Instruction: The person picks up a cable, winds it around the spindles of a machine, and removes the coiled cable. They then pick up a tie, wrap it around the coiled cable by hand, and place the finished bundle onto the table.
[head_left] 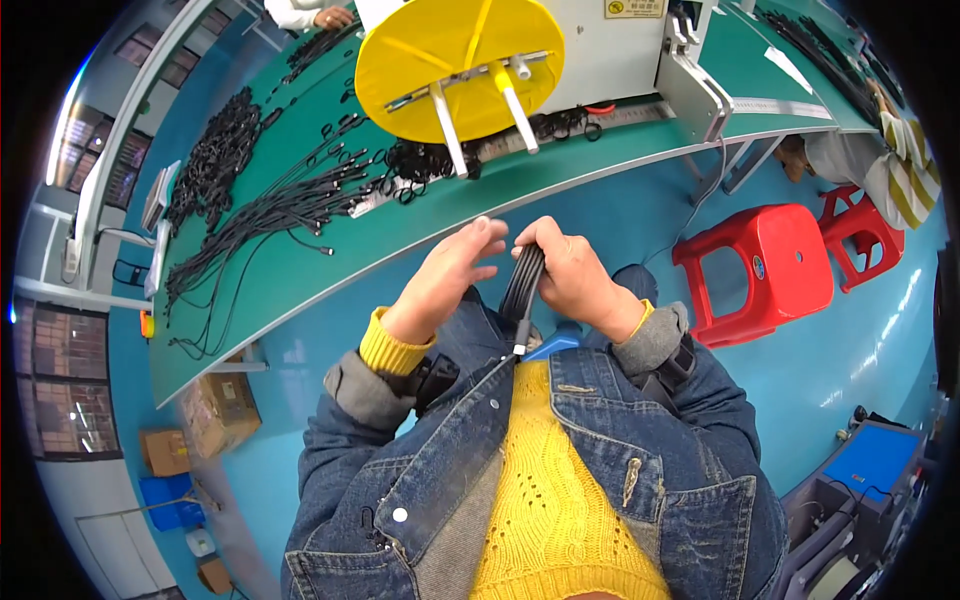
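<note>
Head view: a black cable bundle (pixel 523 285) is gripped by the closed right hand (pixel 575 275); it is touched by the left hand's (pixel 445 275) half-open fingers, below the green table (pixel 300 270).

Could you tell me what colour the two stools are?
The stools are red, clear in the head view.

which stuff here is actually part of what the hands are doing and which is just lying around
In hand:
- black cable bundle, held by the right hand
- left hand, fingertips at the bundle's top

Lying about:
- loose black cables on the green workbench
- yellow reel
- red stools
- cardboard boxes
</note>
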